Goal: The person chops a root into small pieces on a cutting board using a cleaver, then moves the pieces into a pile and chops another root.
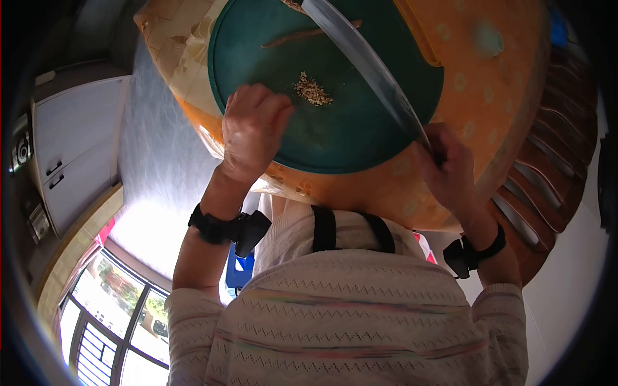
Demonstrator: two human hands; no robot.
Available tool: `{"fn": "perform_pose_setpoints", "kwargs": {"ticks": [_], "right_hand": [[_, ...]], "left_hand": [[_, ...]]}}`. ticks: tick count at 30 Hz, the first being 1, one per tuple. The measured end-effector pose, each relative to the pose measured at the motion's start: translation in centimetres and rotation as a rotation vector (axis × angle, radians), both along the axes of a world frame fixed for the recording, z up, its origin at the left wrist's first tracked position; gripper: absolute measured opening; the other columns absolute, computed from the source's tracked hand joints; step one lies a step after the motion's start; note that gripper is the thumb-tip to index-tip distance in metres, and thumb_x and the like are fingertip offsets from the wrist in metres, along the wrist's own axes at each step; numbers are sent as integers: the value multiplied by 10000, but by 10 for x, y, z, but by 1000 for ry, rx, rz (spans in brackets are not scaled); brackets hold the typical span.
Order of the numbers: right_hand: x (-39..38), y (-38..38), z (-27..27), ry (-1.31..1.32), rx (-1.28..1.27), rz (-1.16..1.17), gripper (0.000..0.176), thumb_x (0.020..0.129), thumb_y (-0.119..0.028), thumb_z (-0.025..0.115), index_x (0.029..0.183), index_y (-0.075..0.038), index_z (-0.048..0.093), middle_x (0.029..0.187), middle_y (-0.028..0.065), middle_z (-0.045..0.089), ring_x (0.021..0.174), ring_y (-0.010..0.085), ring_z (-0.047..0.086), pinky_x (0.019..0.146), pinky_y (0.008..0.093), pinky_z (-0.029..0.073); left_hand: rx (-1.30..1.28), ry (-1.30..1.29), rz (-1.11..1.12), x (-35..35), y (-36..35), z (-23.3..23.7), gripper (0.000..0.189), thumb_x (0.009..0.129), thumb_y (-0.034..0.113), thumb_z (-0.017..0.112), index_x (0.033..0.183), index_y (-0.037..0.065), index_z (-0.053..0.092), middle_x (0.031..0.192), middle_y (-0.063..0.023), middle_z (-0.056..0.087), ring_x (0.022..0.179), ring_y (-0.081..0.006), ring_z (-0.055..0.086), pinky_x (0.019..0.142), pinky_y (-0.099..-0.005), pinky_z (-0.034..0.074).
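Note:
My right hand (449, 164) is wrapped round the handle of a large knife (373, 69), whose long blade slants up and left over a round green cutting board (341, 145). My left hand (255, 128) is over the board's left front edge, fingers curled closed; whatever they may hold is hidden. Just right of those fingers lies a small heap of chopped pale-brown bits (311, 90). Farther back on the board rests a thin brown root-like stick (296, 38), passing under the blade. Another brown piece (293, 6) shows partly at the top edge of the view.
An orange patterned tablecloth (476, 122) covers the table under the board. A yellow strip (420, 32) runs along the board's right side. At the right stands a slatted wooden chair (547, 148). White cabinets (80, 138) and a window (109, 302) are at the left.

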State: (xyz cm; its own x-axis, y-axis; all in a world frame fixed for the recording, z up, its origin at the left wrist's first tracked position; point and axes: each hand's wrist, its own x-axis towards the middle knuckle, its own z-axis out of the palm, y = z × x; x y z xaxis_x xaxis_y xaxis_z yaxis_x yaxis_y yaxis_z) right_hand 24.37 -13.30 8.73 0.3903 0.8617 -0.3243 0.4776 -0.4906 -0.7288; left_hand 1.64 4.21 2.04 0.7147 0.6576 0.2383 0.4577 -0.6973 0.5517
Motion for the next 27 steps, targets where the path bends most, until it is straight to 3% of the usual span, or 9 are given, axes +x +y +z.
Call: {"fn": "perform_pose_setpoints", "kwargs": {"ticks": [8, 12, 17, 20, 27], "right_hand": [[-14, 15, 2, 96, 0, 44, 116, 856, -86, 622, 940, -33, 562, 603, 1, 547, 535, 49, 508, 489, 229, 395], [-26, 22, 2, 133, -29, 62, 120, 866, -100, 613, 952, -39, 556, 611, 9, 547, 531, 66, 513, 491, 240, 403], [-42, 37, -3, 126, -51, 198, 136, 894, -130, 574, 974, -36, 516, 591, 96, 547, 488, 224, 565, 470, 321, 422], [-49, 47, -4, 175, -22, 230, 120, 897, -118, 561, 948, -28, 499, 575, 124, 540, 492, 282, 571, 460, 360, 417], [-53, 57, -12, 150, -12, 288, 104, 900, -98, 545, 914, -22, 477, 551, 144, 517, 485, 321, 551, 453, 393, 402]], "left_hand": [[27, -57, 90, -8, -6, -1, 147, 691, 17, 734, 820, 50, 673, 781, -74, 587, 752, -244, 574, 657, -325, 479], [29, -59, 102, -14, -9, -2, 137, 696, 2, 723, 816, 48, 677, 793, -75, 595, 757, -248, 579, 661, -333, 484], [37, -84, 124, -12, -11, -7, 146, 686, -14, 717, 811, 50, 677, 792, -75, 595, 755, -256, 577, 664, -336, 483], [65, -121, 155, -9, -13, -15, 165, 649, 40, 729, 794, 96, 674, 779, -32, 564, 757, -234, 552, 690, -355, 444], [113, -110, 184, -5, -15, -19, 140, 660, 78, 722, 787, 118, 680, 778, -14, 553, 770, -214, 538, 689, -349, 410]]}}
